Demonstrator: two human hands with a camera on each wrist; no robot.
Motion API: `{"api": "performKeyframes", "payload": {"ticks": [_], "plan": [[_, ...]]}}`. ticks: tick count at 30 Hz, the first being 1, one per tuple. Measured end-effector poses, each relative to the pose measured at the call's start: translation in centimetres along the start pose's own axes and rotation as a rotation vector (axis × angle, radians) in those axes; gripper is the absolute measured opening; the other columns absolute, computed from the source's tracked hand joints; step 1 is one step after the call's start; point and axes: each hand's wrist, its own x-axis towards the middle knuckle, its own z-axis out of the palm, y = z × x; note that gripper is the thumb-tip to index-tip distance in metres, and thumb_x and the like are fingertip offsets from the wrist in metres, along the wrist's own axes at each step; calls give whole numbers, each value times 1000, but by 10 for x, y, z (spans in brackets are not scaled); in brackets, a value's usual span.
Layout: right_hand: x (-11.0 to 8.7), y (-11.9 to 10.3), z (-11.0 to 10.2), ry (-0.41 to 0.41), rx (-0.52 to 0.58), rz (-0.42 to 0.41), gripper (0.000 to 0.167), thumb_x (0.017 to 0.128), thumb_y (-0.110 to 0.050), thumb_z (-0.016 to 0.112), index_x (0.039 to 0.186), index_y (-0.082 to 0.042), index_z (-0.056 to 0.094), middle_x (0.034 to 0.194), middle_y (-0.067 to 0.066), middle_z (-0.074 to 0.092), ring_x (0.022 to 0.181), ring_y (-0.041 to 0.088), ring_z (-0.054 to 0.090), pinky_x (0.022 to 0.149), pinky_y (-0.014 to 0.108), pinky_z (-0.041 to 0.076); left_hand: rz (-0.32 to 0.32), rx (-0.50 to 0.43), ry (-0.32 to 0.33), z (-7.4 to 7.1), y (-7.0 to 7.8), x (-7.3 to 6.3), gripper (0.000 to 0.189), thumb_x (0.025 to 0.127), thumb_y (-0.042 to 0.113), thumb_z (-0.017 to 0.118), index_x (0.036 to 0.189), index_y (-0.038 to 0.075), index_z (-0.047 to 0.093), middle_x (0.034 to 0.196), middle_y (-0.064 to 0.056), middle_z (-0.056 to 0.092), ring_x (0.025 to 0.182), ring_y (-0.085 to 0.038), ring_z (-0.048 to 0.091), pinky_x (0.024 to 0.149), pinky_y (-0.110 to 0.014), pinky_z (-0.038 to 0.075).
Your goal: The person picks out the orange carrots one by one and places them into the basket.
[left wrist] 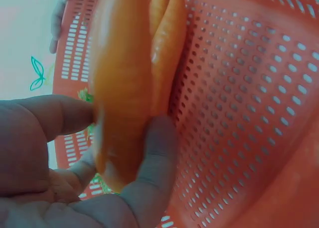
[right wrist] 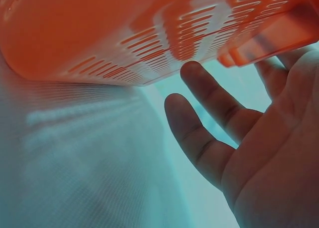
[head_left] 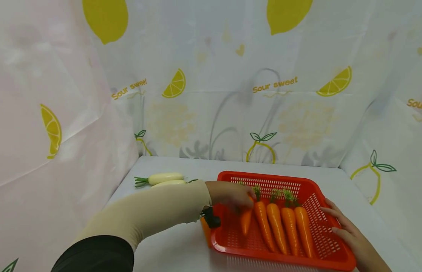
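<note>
In the head view my left hand (head_left: 232, 194) reaches inside the red plastic basket (head_left: 265, 177) and grips a carrot (head_left: 245, 223) whose tip points down toward the near side. The left wrist view shows that carrot (left wrist: 122, 73) close up, pinched between thumb and fingers. Several more carrots (head_left: 274, 226) lie side by side in the basket, with their leafy green tops at the far side. At the basket's right edge, my right hand (head_left: 353, 238) rests fingers over the rim; the right wrist view has other fingers (right wrist: 214, 98) spread loosely beneath it.
Two white radishes (head_left: 166, 177) with green stems lie on the white table (head_left: 183, 241), left of the basket and partly behind my left arm. An orange object (head_left: 206, 230) shows beside the basket's left side, mostly hidden by the wrist. Lemon-printed sheets hang around the table.
</note>
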Motion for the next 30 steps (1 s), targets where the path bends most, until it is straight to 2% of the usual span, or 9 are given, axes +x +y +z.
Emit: {"api": "performKeyframes", "payload": {"ticks": [3,7,11,16,21,26,30], "plan": [[1,0,0,2,0,5,61,112,-24,45,167,-26,20,172,-23,-6,113,-9,58,87,59,59,-20,43,-16,3,4,2,28,98,11,69,125,10,59,111,-10,60,95,-27,62,89,-49,61],[1,0,-1,-1,-15,-13,60,112,-24,44,167,-22,20,172,-24,-4,114,-13,56,86,58,60,-78,47,-20,6,10,4,22,97,8,70,117,11,60,109,-10,62,94,-27,64,87,-49,62],[1,2,-2,-13,-25,-33,58,113,-24,42,167,-21,21,171,-27,-2,114,-16,53,86,56,61,-105,43,-14,9,12,8,21,97,7,71,114,10,59,110,-8,60,93,-26,67,82,-46,63],[1,5,-3,-60,-7,-64,55,114,-22,38,167,-21,20,168,-31,0,116,-15,53,86,53,61,-91,40,-27,14,10,18,19,97,6,69,112,8,58,110,-7,57,91,-24,66,80,-46,64],[1,6,-4,-83,2,-74,55,115,-21,36,167,-22,19,166,-34,3,118,-12,55,86,53,61,-84,61,-27,16,6,24,15,96,6,69,97,9,54,96,-7,53,80,-22,63,75,-44,64],[0,4,-4,-73,-5,-72,55,115,-21,36,167,-21,18,167,-32,1,118,-12,55,86,53,61,-83,65,-58,16,4,25,25,98,7,68,80,12,51,79,-4,47,71,-18,54,73,-38,64],[1,5,-4,-75,-2,-72,55,115,-22,36,167,-20,19,168,-31,1,118,-13,54,86,53,61,-86,52,-81,15,4,23,26,98,5,67,79,13,51,75,-3,47,69,-16,50,73,-34,63]]}}
